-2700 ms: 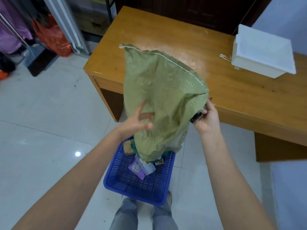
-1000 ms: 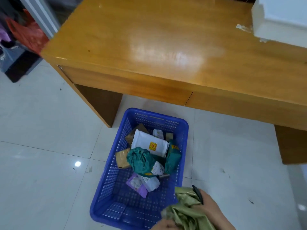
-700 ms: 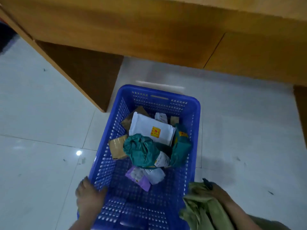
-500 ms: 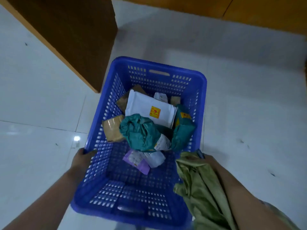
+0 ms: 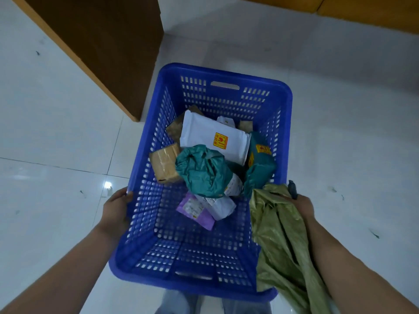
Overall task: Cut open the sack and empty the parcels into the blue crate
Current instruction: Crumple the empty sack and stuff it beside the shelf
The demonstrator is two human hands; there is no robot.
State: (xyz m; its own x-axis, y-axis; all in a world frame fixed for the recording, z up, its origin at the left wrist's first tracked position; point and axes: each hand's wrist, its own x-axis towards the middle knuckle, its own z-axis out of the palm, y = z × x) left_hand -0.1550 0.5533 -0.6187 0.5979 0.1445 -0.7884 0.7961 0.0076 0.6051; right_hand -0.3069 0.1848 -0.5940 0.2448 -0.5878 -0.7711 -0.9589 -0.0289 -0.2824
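Observation:
The blue crate (image 5: 226,85) stands on the tiled floor below me. Several parcels lie in it: a white one (image 5: 213,135), a teal bag (image 5: 201,171), a brown box (image 5: 164,163), a purple packet (image 5: 195,210). My left hand (image 5: 116,210) grips the crate's left rim. My right hand (image 5: 302,206) is at the right rim, clutching the crumpled green sack (image 5: 278,241) together with a dark cutter (image 5: 292,189). The sack drapes over the crate's right wall.
A wooden desk's side panel (image 5: 108,46) stands just left of the crate's far end, and the desk front (image 5: 362,10) runs along the top. My legs (image 5: 210,304) are right behind the crate's near wall. White floor tiles surround it.
The sack came down from above the crate and is now bunched in my right hand. My left hand let go of it and took hold of the crate's left rim. My view dropped lower.

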